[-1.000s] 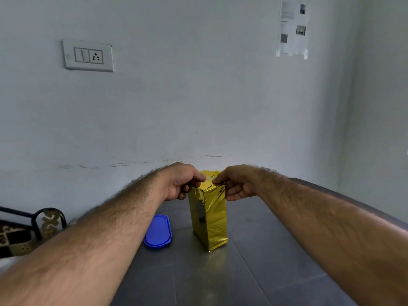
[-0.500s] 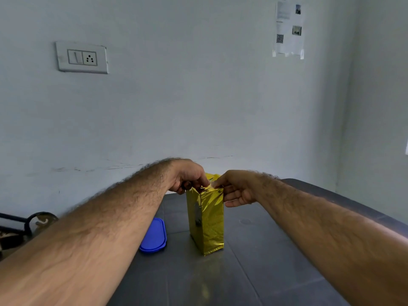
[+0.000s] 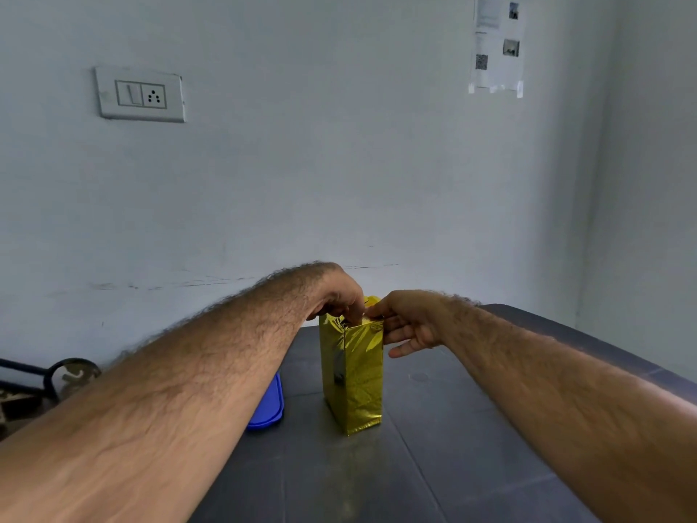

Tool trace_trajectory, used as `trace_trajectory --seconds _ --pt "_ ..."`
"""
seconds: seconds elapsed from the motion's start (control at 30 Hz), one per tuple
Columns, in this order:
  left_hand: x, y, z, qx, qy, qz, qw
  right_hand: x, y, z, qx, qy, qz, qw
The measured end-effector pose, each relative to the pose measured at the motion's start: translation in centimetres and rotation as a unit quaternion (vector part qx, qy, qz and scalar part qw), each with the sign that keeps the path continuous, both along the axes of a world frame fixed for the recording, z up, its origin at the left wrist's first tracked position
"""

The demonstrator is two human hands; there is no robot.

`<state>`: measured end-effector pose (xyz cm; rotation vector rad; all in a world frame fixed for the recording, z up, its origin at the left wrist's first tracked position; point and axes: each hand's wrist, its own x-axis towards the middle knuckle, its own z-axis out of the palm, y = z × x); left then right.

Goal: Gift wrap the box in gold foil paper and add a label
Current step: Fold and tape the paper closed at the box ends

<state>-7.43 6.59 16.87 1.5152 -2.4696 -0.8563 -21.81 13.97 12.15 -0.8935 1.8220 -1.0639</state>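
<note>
A tall box wrapped in gold foil paper (image 3: 356, 375) stands upright on the dark grey table (image 3: 433, 466). Both my hands meet at its top end. My left hand (image 3: 339, 296) comes down over the top with curled fingers that pinch the foil at the top left edge. From the right, my right hand (image 3: 405, 320) pinches the foil at the top right corner with thumb and forefinger, its other fingers loosely extended beside the box. A yellow flap of foil sticks up between the hands. No label is in view.
A blue plastic lid (image 3: 269, 405) lies flat on the table left of the box, partly hidden by my left forearm. A white wall with a switch socket (image 3: 139, 94) and a taped paper sheet (image 3: 496, 45) stands behind. A dark metal frame (image 3: 56, 375) is at far left.
My left hand has shifted further over the top of the box, and my right hand's lower fingers have spread out. The view has tilted slightly; the box stays upright in place.
</note>
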Motion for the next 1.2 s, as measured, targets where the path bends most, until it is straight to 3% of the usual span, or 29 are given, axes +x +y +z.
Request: trace_trajectory --seconds 0.2,0.4,0.57,0.87,0.93,1.03,1.1,1.2 --pt "0.0 0.1 0.0 0.003 0.0 0.003 1.0 -0.5 0.6 0.3 -0.013 -0.022 0.026 0.999" --pt "0.1 0.2 -0.3 -0.018 0.065 -0.007 0.998 -1.0 0.4 0.3 -0.023 -0.038 0.029 0.999" --pt "0.7 -0.1 -0.9 -0.013 0.098 0.031 0.995 0.4 0.4 0.2 -0.008 0.03 0.025 0.999" --pt "1.4 -0.1 -1.7 -0.169 0.098 0.086 0.977 1.3 0.4 1.1 0.007 0.057 -0.008 0.998" --pt "1.8 -0.4 -2.9 -0.15 0.15 0.088 0.973 1.1 0.4 0.8 0.008 0.053 -0.016 0.998" --pt "2.0 -0.8 -5.9 -0.112 0.298 0.078 0.945 1.0 0.6 0.2 -0.002 0.044 -0.026 0.999" --pt "1.7 -0.8 -7.3 -0.176 0.336 0.054 0.924 1.1 0.3 -0.2 -0.02 0.042 -0.036 0.998" --pt "1.4 -0.1 -7.6 -0.316 0.3 -0.013 0.9 1.4 0.0 -0.1 -0.054 0.051 -0.068 0.995"
